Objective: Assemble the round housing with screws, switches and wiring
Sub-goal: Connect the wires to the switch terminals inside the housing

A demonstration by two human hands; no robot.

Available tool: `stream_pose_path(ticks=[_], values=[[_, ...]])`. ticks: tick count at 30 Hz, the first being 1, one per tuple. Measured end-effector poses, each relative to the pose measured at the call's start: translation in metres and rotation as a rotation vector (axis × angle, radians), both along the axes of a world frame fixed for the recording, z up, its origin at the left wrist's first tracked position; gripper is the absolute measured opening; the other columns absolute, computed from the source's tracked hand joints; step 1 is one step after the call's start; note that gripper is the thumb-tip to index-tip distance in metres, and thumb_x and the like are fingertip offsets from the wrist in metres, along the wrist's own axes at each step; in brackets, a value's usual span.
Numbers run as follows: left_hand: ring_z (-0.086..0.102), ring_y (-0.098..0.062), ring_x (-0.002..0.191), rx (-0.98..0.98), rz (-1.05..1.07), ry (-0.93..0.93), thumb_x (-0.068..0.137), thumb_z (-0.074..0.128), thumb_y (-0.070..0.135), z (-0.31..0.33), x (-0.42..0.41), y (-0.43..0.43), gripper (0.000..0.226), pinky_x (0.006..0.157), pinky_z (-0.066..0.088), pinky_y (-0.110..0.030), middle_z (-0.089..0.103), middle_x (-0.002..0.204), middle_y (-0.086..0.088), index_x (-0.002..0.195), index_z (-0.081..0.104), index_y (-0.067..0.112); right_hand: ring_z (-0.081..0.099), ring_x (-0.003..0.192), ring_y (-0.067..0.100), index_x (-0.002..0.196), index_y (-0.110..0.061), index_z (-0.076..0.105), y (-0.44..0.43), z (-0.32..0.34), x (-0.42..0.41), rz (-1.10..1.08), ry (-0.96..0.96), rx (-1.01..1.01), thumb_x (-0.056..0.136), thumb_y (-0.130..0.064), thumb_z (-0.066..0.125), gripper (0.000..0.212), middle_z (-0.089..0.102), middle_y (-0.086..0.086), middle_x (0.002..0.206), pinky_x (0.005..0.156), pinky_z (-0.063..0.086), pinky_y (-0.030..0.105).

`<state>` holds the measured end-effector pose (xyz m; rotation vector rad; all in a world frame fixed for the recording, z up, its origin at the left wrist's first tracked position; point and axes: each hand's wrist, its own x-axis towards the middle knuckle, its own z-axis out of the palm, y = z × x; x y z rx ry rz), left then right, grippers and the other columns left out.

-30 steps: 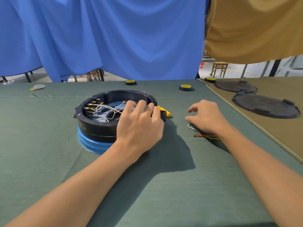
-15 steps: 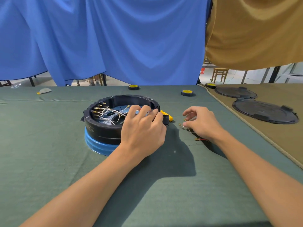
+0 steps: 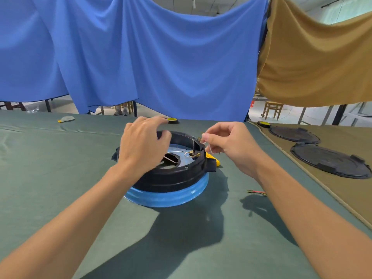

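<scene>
The housing [image 3: 171, 176] sits on the table [image 3: 60, 178]. The left hand [image 3: 141, 148] curls over its rim, which looks rigid and best held there. The right hand [image 3: 229, 146] pinches a thin wire [image 3: 208, 149] — limp, likely fragile — better gripped near its terminal.

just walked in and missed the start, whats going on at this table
A person is wiring a round black housing that sits on a blue base on the green table. The left hand holds the housing's rim, while the right hand pinches a thin white wire just above its right edge. Brass-tipped wires lie inside; a red wire lies on the cloth nearby.
</scene>
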<state>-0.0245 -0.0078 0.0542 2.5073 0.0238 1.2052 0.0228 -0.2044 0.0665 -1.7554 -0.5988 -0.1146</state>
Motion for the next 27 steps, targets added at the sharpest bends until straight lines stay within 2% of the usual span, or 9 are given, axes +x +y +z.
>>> stream_pose_path(ticks=[2,5,8,11,14,19,22,24,27], values=[[0.060,-0.029,0.100,-0.101,0.044,0.043,0.089,0.055,0.017,0.006,0.003,0.022,0.032,0.098,0.039,-0.039,0.071,0.108,-0.007,0.118,0.069,0.016,0.061,0.058,0.012,0.083,0.000,0.066,0.016,0.010,-0.002,0.007,-0.066,-0.029,0.090,-0.007,0.066,0.010,0.070,0.004,0.068,0.059,0.052,0.026],[0.059,-0.028,0.107,-0.266,0.067,0.116,0.089,0.053,0.018,0.006,0.010,0.052,0.032,0.095,0.040,-0.035,0.070,0.109,-0.006,0.117,0.069,0.017,0.061,0.062,0.011,0.084,-0.008,0.065,0.042,0.019,-0.001,-0.006,-0.150,-0.117,0.091,-0.016,0.065,0.011,0.071,-0.002,0.066,0.063,0.051,0.030],[0.059,-0.024,0.113,-0.454,0.045,0.163,0.089,0.053,0.014,0.001,0.017,0.069,0.033,0.096,0.039,-0.028,0.070,0.116,-0.007,0.118,0.069,0.013,0.061,0.058,0.008,0.081,-0.014,0.063,0.067,0.023,0.007,0.025,-0.118,-0.165,0.092,-0.017,0.064,0.012,0.068,-0.003,0.063,0.062,0.048,0.024],[0.056,-0.024,0.119,-0.614,0.035,0.226,0.091,0.053,0.014,-0.008,0.026,0.080,0.035,0.101,0.039,-0.030,0.066,0.124,-0.006,0.123,0.066,0.011,0.063,0.063,0.012,0.080,-0.013,0.062,0.093,0.021,0.017,0.044,-0.058,-0.225,0.092,-0.016,0.064,0.013,0.067,-0.001,0.064,0.069,0.057,0.033],[0.054,-0.024,0.121,-0.719,0.011,0.305,0.092,0.054,0.016,-0.022,0.034,0.088,0.036,0.102,0.039,-0.032,0.064,0.128,-0.005,0.126,0.064,0.010,0.062,0.066,0.011,0.080,-0.014,0.062,0.114,0.015,0.027,0.024,-0.017,-0.308,0.092,-0.016,0.064,0.013,0.068,0.001,0.068,0.077,0.055,0.037],[0.062,-0.024,0.106,-0.929,-0.102,0.376,0.091,0.055,0.010,-0.031,0.040,0.090,0.030,0.100,0.048,-0.039,0.069,0.112,-0.008,0.117,0.069,0.011,0.056,0.064,0.010,0.072,-0.017,0.061,0.136,0.006,0.039,-0.006,0.017,-0.385,0.093,-0.014,0.062,0.022,0.067,-0.001,0.068,0.068,0.046,0.031],[0.063,-0.025,0.107,-1.011,-0.128,0.357,0.093,0.054,0.008,-0.034,0.041,0.091,0.033,0.101,0.049,-0.042,0.068,0.113,-0.008,0.122,0.067,0.011,0.054,0.064,0.011,0.078,-0.011,0.064,0.145,0.003,0.044,0.004,0.088,-0.429,0.095,-0.011,0.059,0.017,0.066,0.002,0.070,0.061,0.045,0.025],[0.062,-0.027,0.109,-1.055,-0.139,0.349,0.094,0.053,0.009,-0.036,0.041,0.091,0.033,0.101,0.048,-0.044,0.068,0.117,-0.009,0.123,0.067,0.013,0.056,0.069,0.013,0.086,-0.006,0.067,0.150,0.001,0.047,-0.014,0.115,-0.473,0.095,-0.010,0.058,0.013,0.066,0.006,0.075,0.059,0.043,0.023],[0.063,-0.027,0.108,-1.114,-0.148,0.334,0.094,0.052,0.009,-0.038,0.041,0.093,0.032,0.099,0.050,-0.043,0.068,0.117,-0.009,0.121,0.068,0.015,0.061,0.087,0.021,0.090,-0.003,0.070,0.159,-0.004,0.050,-0.061,0.107,-0.527,0.094,-0.008,0.058,0.014,0.067,0.010,0.088,0.064,0.044,0.027]])
